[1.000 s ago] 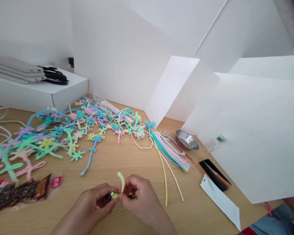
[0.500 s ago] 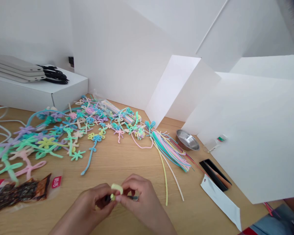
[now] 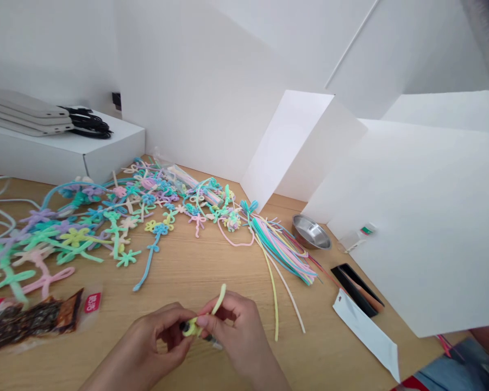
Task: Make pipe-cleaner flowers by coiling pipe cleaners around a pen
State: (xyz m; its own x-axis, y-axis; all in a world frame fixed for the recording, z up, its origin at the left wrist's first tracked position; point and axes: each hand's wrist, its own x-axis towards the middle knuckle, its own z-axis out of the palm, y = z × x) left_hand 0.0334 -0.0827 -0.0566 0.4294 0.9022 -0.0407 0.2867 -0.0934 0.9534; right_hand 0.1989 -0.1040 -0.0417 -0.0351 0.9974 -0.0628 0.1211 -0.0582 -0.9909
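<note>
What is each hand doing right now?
Left hand: closed, pinching the coiled end of the yellow pipe cleaner.
Right hand: closed, fingers pinching the same pipe cleaner near its free end.

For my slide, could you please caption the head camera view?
Left hand and right hand hold a yellow pipe cleaner round a dark rod, pastel flowers beyond.

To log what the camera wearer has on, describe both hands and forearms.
The left hand and right hand are bare: no gloves, watch or bracelet shows. No sleeve shows before the picture's edge. No ring is visible, though some fingers are hidden.
</note>
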